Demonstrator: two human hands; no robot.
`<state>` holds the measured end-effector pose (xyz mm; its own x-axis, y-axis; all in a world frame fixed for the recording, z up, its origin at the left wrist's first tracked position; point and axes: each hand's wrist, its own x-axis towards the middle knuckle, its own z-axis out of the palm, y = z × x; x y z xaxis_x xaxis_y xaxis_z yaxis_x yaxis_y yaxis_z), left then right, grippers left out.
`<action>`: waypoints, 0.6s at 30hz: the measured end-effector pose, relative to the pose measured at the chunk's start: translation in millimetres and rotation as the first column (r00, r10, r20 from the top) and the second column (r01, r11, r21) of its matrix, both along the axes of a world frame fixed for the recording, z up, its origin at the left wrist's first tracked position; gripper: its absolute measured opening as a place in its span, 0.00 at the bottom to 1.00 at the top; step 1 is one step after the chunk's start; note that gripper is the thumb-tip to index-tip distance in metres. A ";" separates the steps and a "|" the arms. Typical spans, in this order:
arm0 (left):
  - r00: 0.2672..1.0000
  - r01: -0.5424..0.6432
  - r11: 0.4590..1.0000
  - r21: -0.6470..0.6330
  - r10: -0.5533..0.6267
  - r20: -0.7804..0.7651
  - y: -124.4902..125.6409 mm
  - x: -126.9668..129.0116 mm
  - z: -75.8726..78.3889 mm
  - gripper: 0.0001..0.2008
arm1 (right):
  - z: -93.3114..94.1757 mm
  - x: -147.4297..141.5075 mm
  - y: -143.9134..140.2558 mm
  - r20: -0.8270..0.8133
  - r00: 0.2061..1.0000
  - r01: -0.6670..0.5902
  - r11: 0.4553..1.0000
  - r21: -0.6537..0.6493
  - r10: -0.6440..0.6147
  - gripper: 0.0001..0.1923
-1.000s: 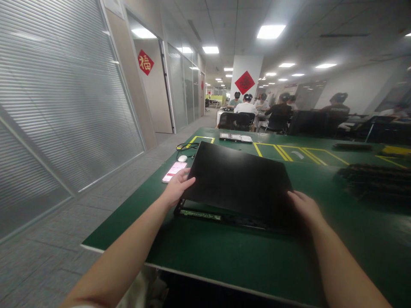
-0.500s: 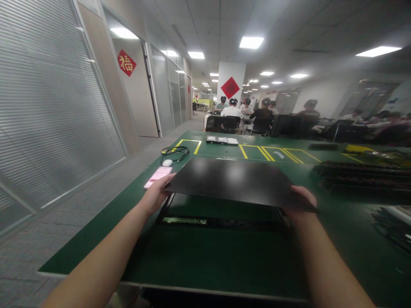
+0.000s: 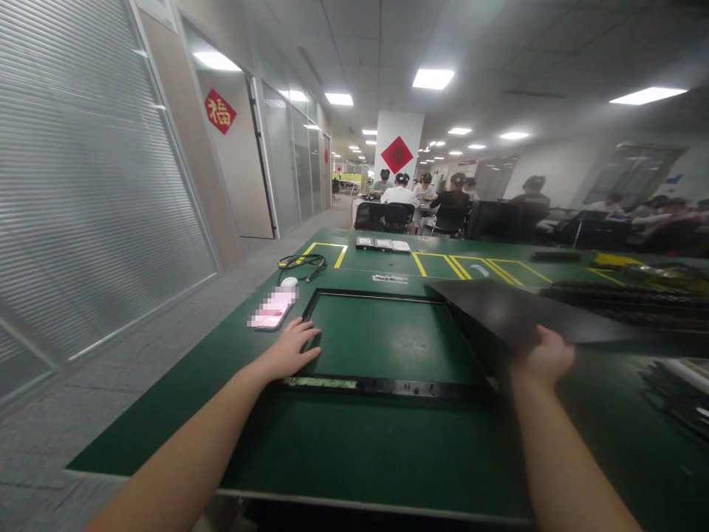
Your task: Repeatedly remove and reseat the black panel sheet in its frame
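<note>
The right hand [image 3: 546, 356] is gripping the thin black rectangular panel [image 3: 532, 318], holding it right of the empty black rectangular frame [image 3: 388, 386]; the left hand [image 3: 291, 349], fingers spread, is pressing the frame's near-left corner onto the green worktop [image 3: 360, 443].

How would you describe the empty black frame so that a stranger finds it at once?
On the green table, look just beyond the left hand. The frame lies flat there, a thin black rectangle. Unlike the solid black panel in the right hand, it shows green table through its middle.
</note>
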<state>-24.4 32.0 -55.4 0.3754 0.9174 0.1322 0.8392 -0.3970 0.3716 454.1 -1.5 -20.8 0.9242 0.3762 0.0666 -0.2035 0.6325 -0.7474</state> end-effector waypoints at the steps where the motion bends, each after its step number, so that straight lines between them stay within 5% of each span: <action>1: 1.000 0.002 1.000 -0.001 -0.002 -0.008 0.4 -0.6 -0.2 0.34 | 2.6 -0.8 -1.7 -0.025 0.998 0.052 0.999 -0.010 -0.052 0.16; 4: 1.000 0.006 1.000 0.006 -0.006 0.000 1.9 -2.3 -1.8 0.33 | 7.6 -0.7 -4.6 -0.062 0.988 0.142 0.990 -0.028 -0.143 0.19; 18: 0.994 0.008 1.000 0.021 -0.010 0.106 6.0 -6.4 -6.6 0.33 | -21.3 17.9 8.5 -0.106 0.993 0.026 0.974 -0.223 -0.051 0.18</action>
<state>-30.8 38.0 -62.0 0.3665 0.9108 0.1901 0.7918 -0.4126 0.4502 472.0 7.1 -42.1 0.9353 0.3339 -0.1172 -0.2710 0.4630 -0.8439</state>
